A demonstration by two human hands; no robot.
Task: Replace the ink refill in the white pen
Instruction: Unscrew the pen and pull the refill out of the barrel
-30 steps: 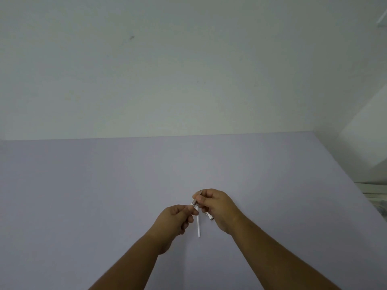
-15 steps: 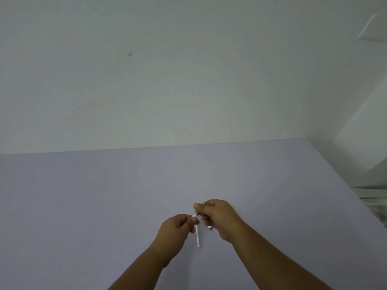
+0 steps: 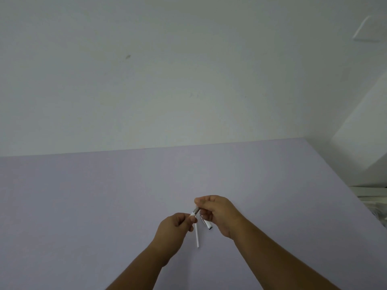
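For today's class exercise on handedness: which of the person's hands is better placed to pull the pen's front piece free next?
Probably the left hand. Its fingers already pinch the white pen at its lower end, while the right hand is fuller, gripping the upper end and another pen piece. The refill hangs below.

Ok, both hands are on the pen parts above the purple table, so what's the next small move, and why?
Probably pull the hands slowly apart along the pen's axis. The right hand pinches the grey metal section, the left hand pinches the white piece just below it, and a thin white refill hangs down between them. Whether it is entering or leaving I cannot tell.
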